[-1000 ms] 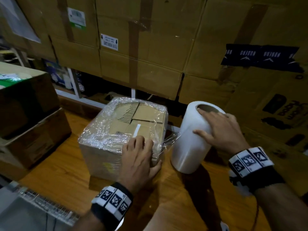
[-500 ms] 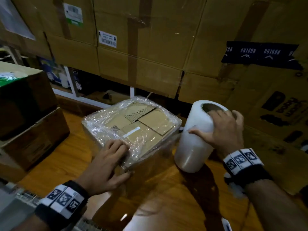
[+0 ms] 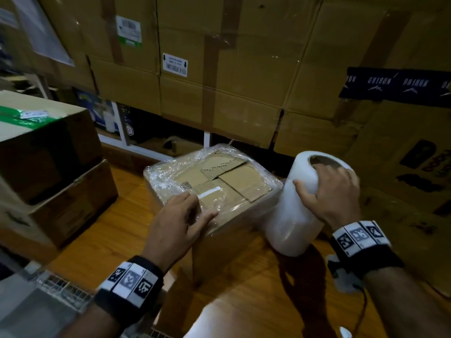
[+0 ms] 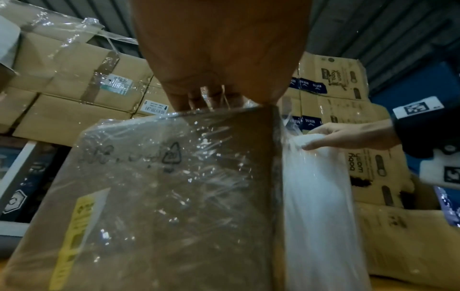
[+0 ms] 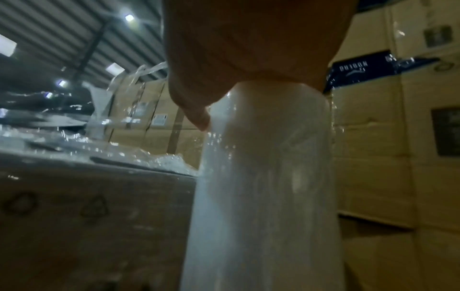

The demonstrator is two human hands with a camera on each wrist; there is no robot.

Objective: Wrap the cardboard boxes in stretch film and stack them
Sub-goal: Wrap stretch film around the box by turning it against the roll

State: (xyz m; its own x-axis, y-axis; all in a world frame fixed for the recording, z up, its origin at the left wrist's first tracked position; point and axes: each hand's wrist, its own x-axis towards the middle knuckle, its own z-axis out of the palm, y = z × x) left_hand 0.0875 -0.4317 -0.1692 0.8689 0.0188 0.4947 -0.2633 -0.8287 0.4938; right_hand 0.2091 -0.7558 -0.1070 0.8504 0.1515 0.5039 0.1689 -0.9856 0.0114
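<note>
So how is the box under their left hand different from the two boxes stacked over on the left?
The box under the left hand is covered in shiny, crinkled stretch film; the stacked boxes show none that I can see. It stands alone on the wooden floor, while those sit one atop the other. Both are brown cardboard.

Warehouse: stacked taped cartons (image 3: 219, 69), corrugated metal roof (image 5: 62, 39) overhead.
</note>
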